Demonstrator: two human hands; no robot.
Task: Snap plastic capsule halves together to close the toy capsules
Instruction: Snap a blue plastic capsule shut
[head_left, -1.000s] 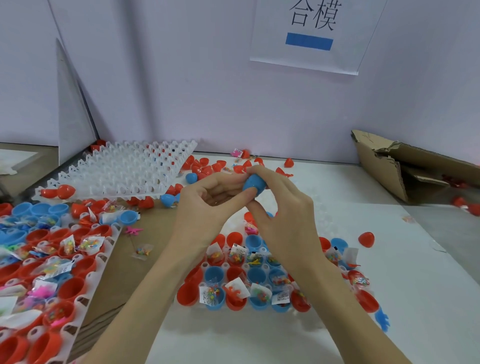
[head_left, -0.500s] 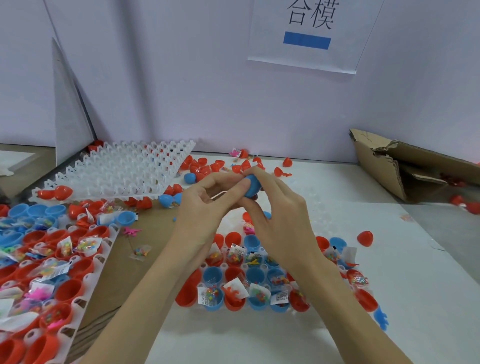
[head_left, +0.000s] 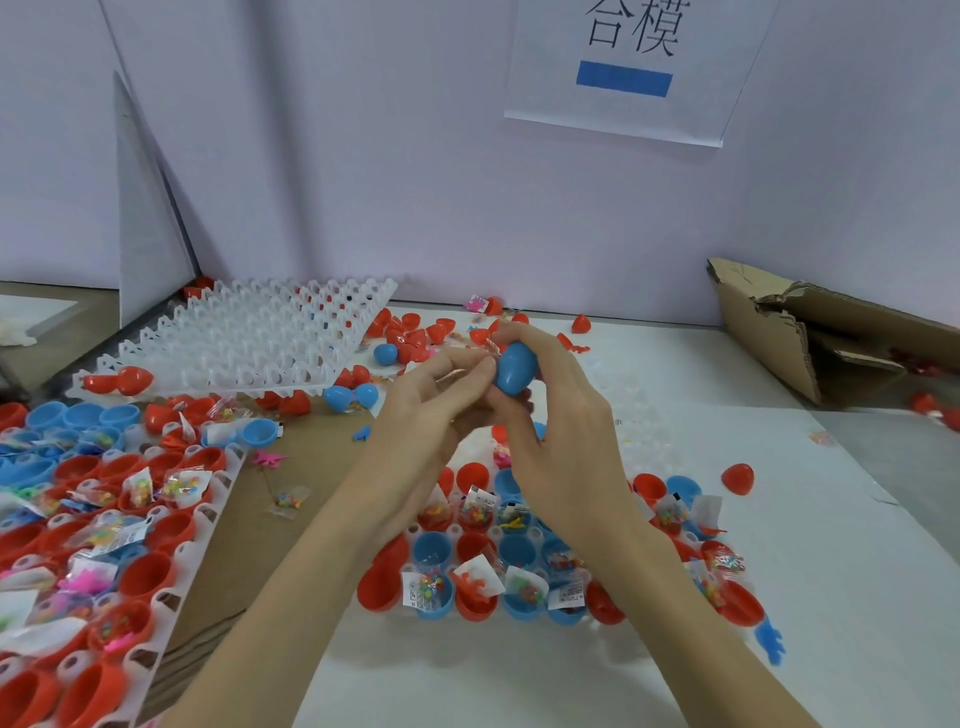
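Note:
A blue capsule (head_left: 514, 368) is held up above the table between both hands. My right hand (head_left: 556, 431) curls its fingers and thumb round it from the right. My left hand (head_left: 431, 415) pinches its left side with thumb and fingertips. Whether the halves are fully joined is hidden by the fingers. Below the hands a white tray (head_left: 410, 530) holds several open red and blue capsule halves with small bagged toys in them.
A second filled tray (head_left: 213, 499) lies at the left on brown cardboard. An empty white tray (head_left: 249, 343) leans at the back left. Loose red and blue halves (head_left: 410, 332) are scattered behind the hands, one red half (head_left: 737, 478) at the right. A torn cardboard box (head_left: 779, 332) stands at the right.
The blue capsule has turned in my fingers and now shows as a longer egg shape. Both hands stay together at about the same spot above the tray.

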